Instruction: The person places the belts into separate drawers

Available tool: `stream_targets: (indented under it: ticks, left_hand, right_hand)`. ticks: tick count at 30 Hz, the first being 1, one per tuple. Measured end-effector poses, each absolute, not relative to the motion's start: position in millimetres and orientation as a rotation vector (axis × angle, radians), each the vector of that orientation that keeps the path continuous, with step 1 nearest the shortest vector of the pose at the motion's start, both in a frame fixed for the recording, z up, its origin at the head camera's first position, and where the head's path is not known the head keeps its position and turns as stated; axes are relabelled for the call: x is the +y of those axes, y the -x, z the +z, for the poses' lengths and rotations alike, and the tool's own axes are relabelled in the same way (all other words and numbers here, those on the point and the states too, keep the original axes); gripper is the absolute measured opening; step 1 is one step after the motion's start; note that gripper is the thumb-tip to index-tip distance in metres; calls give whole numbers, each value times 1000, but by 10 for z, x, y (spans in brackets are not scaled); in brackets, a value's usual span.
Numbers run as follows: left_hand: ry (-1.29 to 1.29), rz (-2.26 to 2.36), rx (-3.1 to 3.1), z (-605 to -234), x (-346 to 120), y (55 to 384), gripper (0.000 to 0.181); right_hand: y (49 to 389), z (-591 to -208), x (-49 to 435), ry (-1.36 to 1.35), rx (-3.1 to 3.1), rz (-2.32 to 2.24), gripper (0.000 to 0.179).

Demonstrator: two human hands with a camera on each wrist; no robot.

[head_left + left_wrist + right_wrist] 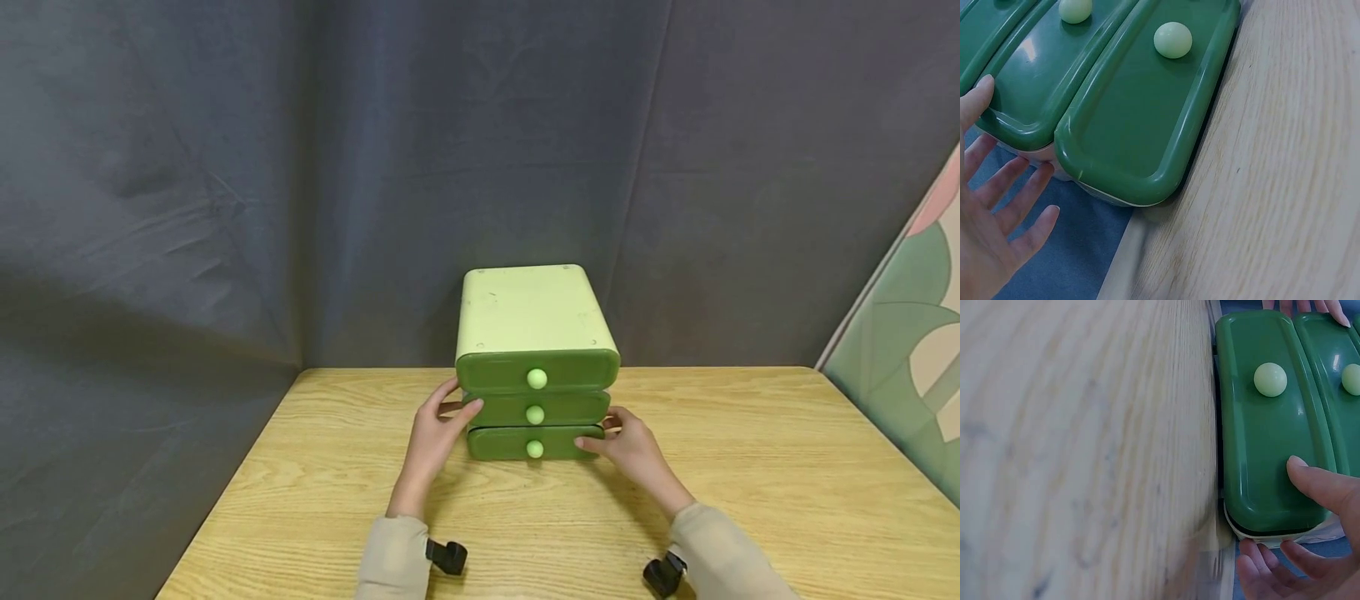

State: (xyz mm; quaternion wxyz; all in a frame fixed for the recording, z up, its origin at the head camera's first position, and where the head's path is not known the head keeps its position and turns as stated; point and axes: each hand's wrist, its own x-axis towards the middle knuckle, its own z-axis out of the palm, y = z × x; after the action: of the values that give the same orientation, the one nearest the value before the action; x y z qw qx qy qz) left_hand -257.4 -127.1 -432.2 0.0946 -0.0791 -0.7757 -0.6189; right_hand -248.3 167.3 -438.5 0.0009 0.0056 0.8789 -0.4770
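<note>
A small drawer cabinet (536, 312) with a pale green top stands on the table. Three dark green drawer fronts are stacked in it, each with a round light green knob (535, 448). On its left side is my left hand (435, 433), the thumb on the middle drawer front (1041, 81) and the spread fingers beside the side wall. My right hand (633, 450) is at the lower right corner, its thumb touching the bottom drawer front (1272, 444) and its fingers along the side. Fingertip contact with the sides is partly hidden. All drawers look closed.
The wooden table (337, 467) extends to both sides of the cabinet. Behind it hangs a dark grey curtain (465, 150), which also covers the left side. A panel with a leaf pattern (907, 333) stands along the right edge.
</note>
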Motion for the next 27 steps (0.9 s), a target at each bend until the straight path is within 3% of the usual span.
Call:
stream_targets:
  ticks: [12,18,27]
  left_hand:
    - [237,-1770,-2309,-4223,-1243,2622,61]
    - [201,-1732,-2374,-4180,-1288,2590,66]
    - [186,-1432,-2507,-4177,-1500,2424,69]
  right_hand:
    - [2556,-4331,1674,9,2718,-1554,74]
    - [2445,-4250,1717,52,2652,-1623,76]
    - [2279,-4086,1925,195,2785,-1578,65]
